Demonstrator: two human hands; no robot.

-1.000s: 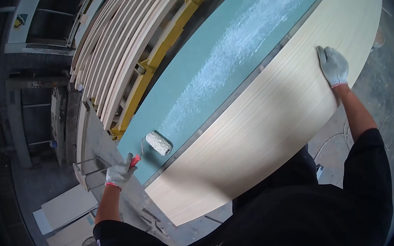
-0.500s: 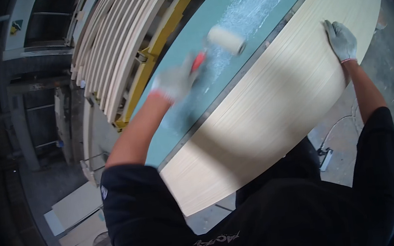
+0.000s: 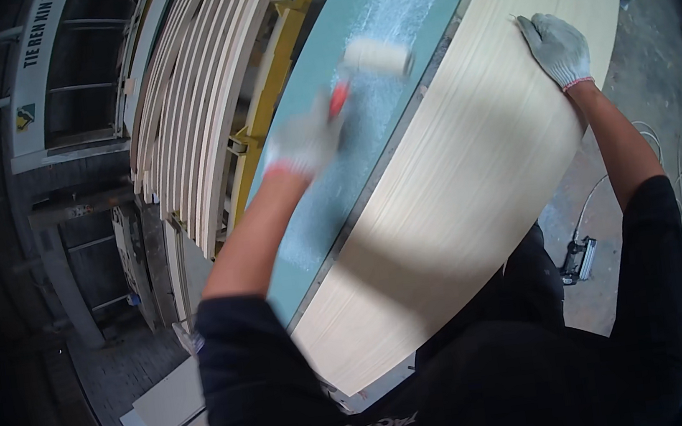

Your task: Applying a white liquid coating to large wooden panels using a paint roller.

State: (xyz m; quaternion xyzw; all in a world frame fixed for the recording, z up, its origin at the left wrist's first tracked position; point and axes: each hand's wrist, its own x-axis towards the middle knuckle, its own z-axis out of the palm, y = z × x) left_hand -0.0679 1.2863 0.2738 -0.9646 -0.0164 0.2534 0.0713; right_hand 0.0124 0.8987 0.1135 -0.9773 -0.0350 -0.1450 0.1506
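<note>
In a grey-white knit glove, my left hand (image 3: 304,143) is closed round the red handle of a paint roller (image 3: 378,56), somewhat smeared by motion. The roller's white sleeve rests on or just over a long green panel (image 3: 328,172), along which runs a streaky band of white wet coating (image 3: 401,4). Beside the green panel lies a pale wood-grain board (image 3: 454,175), a dark strip between them. My gloved right hand (image 3: 559,47) lies on this board near its right edge, fingers stretched out and thumb apart, holding nothing.
Several pale wooden strips (image 3: 192,87) stand in a row at the left, next to a yellow metal frame (image 3: 267,78). Flat board offcuts (image 3: 169,405) lie on the floor at lower left. A nail-gun-like tool (image 3: 579,260) with a hose sits on the floor at right.
My view has shifted, so the panels sit further left. The roller has turned a little and moved slightly along the coated band. My right hand stays on the wood-grain board.
</note>
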